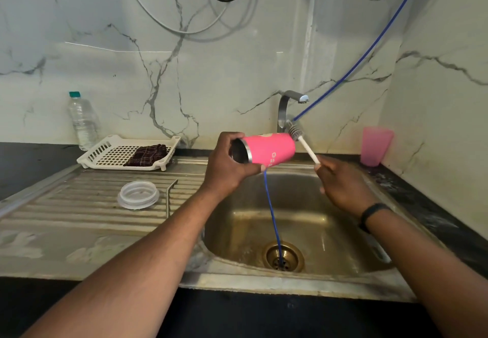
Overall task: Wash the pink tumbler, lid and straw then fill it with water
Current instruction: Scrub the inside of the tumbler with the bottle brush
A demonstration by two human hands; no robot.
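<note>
Left hand (227, 163) grips the pink tumbler (269, 148) on its side at frame centre, above the sink (303, 213); right hand (340, 181) pinches a brush (303, 143) whose bristles touch the tumbler's base. Lid (138, 194) and straw (169, 195) lie on the drainboard at left. Judged: scrubbing the outside; next comes rinsing under the tap (287, 107).

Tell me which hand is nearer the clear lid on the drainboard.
Left. The left hand, holding the pink tumbler, is just right of the clear lid; the right hand, holding the brush, is farther right over the sink.
</note>
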